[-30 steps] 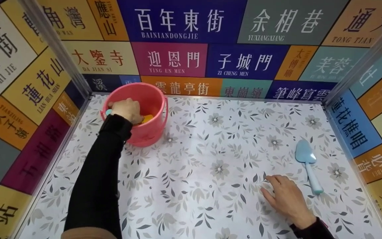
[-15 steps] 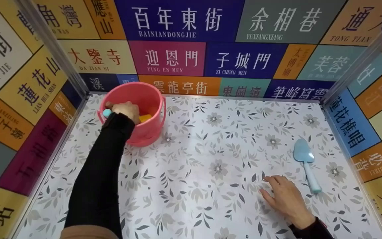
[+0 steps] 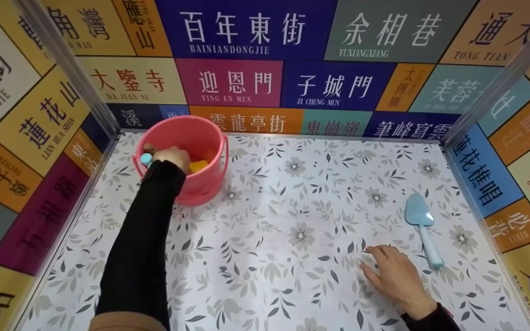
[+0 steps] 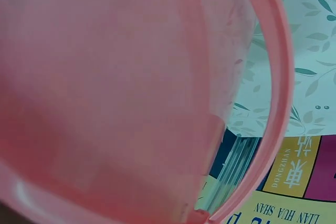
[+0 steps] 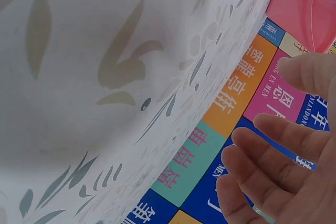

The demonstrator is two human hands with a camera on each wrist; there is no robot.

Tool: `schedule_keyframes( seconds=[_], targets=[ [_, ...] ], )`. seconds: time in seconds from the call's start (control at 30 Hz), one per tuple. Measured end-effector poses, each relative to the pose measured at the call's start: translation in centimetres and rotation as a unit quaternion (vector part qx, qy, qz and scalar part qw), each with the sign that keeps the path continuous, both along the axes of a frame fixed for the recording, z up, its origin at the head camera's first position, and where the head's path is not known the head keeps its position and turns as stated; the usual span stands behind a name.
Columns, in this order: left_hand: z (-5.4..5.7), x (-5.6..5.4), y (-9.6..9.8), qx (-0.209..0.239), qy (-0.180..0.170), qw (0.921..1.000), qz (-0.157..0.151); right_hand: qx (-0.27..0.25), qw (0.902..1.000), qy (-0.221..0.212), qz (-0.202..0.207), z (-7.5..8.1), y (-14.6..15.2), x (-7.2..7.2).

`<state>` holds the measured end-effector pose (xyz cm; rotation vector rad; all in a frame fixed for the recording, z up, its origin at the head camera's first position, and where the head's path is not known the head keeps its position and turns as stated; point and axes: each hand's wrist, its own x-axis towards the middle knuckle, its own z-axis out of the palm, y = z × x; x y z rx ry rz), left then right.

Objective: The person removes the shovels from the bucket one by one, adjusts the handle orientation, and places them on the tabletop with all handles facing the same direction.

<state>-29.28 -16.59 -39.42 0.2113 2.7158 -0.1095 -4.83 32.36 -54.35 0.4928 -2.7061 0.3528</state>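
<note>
My left hand point(image 3: 174, 157) reaches inside a pink bucket point(image 3: 203, 187) standing near the back left corner. Its fingers are hidden behind the wrist and sleeve, so I cannot tell what they hold. Beside the thumb, a round teal end point(image 3: 146, 159), like a handle's tip, shows at the rim. A yellow piece point(image 3: 198, 166) lies inside. The left wrist view is filled by the bucket's wall point(image 4: 115, 77) and its curved handle point(image 4: 281, 72). My right hand point(image 3: 394, 276) rests over the table with loosely bent, spread fingers, just left of a light-blue toy shovel point(image 3: 419, 211).
A white tabletop point(image 3: 269, 230) with grey flowers and leaves lies under everything. Panels with colourful street-name lettering enclose it: a back wall point(image 3: 251, 37), a left wall point(image 3: 39, 216) and a right wall point(image 3: 499, 184). Clear-looking strips run along the corners.
My left hand has sunk slightly deeper into the bucket, and more of the teal end shows beside it. The right hand and shovel have stayed put; the whole view has shifted slightly.
</note>
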Motion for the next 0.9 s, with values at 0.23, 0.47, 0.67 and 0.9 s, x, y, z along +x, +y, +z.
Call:
schedule_keyframes(
  seconds=[0.23, 0.47, 0.67, 0.9],
  targets=[
    [-0.83, -0.49, 0.05, -0.002, -0.002, 0.9999, 0.012, 0.005, 0.9999, 0.002, 0.008, -0.15, 0.01, -0.13],
    [-0.5, -0.11, 0.09, 0.011, 0.005, 0.9998, -0.012, 0.01, 0.9999, -0.006, 0.003, -0.08, -0.1, -0.19],
    [-0.38, -0.19, 0.01, 0.022, 0.0, 0.9996, -0.02, 0.009, 0.9999, -0.008, 0.002, -0.07, -0.12, -0.15],
    [-0.55, -0.21, 0.14, 0.029, -0.007, 0.9995, -0.009, 0.006, 0.9999, -0.015, -0.002, -0.14, -0.05, -0.13]
  ],
)
